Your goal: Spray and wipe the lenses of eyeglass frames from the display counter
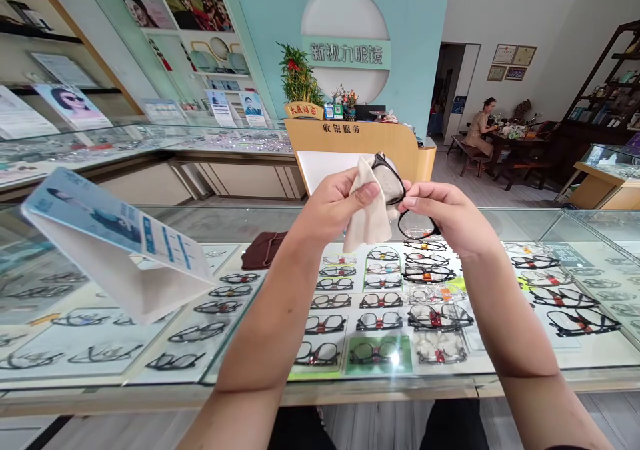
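Note:
A pair of black-framed eyeglasses [417,225] is held up in the air between my two hands, above a glass display counter. My left hand [345,197] pinches a cream cleaning cloth [367,227] that is folded around one lens; part of that lens shows in front of the cloth. With thumb and fingers, my right hand [440,207] grips the frame near its middle, and the other lens hangs below those fingers. Whether the cloth presses on both faces of the lens I cannot tell.
Under the counter's glass top [235,370] lie several rows of eyeglasses [380,300]. A folded display card [125,243] stands at the left, and a dark brown pouch [263,250] lies beyond my left forearm. Behind are a wooden cashier desk [360,140] and a seated person [481,130].

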{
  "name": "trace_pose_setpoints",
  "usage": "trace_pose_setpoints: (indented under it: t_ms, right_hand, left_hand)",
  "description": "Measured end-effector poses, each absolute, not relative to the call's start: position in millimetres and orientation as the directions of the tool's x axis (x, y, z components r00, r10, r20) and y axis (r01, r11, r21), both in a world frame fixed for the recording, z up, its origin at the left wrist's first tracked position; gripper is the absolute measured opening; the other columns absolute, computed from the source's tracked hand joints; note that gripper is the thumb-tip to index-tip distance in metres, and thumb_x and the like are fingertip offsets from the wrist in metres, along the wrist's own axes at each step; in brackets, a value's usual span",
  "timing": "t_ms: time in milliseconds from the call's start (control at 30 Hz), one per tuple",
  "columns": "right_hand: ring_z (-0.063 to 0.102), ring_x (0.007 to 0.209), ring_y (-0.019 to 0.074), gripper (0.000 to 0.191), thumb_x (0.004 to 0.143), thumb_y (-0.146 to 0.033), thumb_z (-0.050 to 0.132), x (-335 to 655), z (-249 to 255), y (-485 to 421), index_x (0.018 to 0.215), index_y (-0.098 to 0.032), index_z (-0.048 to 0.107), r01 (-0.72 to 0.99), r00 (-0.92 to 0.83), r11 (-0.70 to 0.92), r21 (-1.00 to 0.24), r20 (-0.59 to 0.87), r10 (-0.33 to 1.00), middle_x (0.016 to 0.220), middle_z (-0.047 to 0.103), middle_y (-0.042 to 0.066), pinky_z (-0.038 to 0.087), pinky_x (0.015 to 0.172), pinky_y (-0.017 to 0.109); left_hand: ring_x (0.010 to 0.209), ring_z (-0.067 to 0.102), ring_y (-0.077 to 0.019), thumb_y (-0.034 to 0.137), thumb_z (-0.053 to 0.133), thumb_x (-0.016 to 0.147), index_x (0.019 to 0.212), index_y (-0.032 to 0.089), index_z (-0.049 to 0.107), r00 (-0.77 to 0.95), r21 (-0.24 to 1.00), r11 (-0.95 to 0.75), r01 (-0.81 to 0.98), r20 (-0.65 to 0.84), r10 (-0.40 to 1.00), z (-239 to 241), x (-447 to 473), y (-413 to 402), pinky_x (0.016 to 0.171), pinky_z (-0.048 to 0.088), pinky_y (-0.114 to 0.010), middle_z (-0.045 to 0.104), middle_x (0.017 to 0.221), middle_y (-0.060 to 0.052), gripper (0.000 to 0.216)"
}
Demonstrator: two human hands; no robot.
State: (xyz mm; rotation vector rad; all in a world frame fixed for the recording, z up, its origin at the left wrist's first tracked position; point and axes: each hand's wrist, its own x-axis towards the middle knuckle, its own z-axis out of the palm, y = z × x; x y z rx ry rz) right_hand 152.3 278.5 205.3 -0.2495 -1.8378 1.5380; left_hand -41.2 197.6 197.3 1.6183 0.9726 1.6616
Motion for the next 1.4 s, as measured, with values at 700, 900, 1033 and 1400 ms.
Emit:
trace_pose_setpoints:
  t_ms: [700,900,1033,1400]
  right_hand:
    - [0.051,0.073,0.0139,0.026,0.075,-0.041,0.089,151.2,206.2,275.9,0.074,-0.022,0.072,-0.236,-0.778,0.219,-0.947,0.319,0.541,0.073,0.063,-0.003,0.040,0.072,0.029]
    - [0.048,0.073,0.0133,0.028,0.077,-0.043,0.087,150.5,206.0,276.2,0.075,-0.021,0.070,-0.223,-0.800,0.224,-0.949,0.309,0.515,0.073,0.061,-0.003,0.037,0.070,0.029]
    - [0.039,0.068,0.0126,0.039,0.077,-0.053,0.089,150.0,205.6,276.3,0.075,-0.021,0.067,-0.177,-0.842,0.261,-0.949,0.283,0.460,0.070,0.054,-0.004,0.029,0.065,0.030]
    - [0.053,0.078,0.0146,0.039,0.075,-0.052,0.091,150.7,203.0,281.8,0.078,-0.020,0.070,-0.169,-0.823,0.218,-0.961,0.259,0.505,0.079,0.066,-0.001,0.037,0.075,0.030]
  left_hand:
    - [0.064,0.058,-0.0167,0.071,0.084,0.078,0.071,0.020,0.069,-0.331,0.745,-0.648,0.160,0.659,0.676,186.5,-33.1,208.0,0.056,0.045,-0.031,0.062,0.065,-0.001,0.054]
    - [0.059,0.057,-0.0164,0.071,0.083,0.080,0.069,0.020,0.068,-0.280,0.772,-0.617,0.153,0.633,0.722,188.0,-40.4,206.5,0.052,0.044,-0.030,0.062,0.063,-0.002,0.054]
    - [0.057,0.054,-0.0144,0.069,0.085,0.079,0.068,0.020,0.067,-0.292,0.771,-0.620,0.145,0.632,0.718,185.0,-35.8,210.6,0.051,0.041,-0.029,0.063,0.063,-0.001,0.053]
    - [0.066,0.061,-0.0128,0.048,0.103,0.060,0.086,0.018,0.071,-0.119,0.796,-0.593,0.121,0.605,0.787,192.3,-37.7,205.3,0.060,0.051,-0.024,0.069,0.075,0.001,0.051]
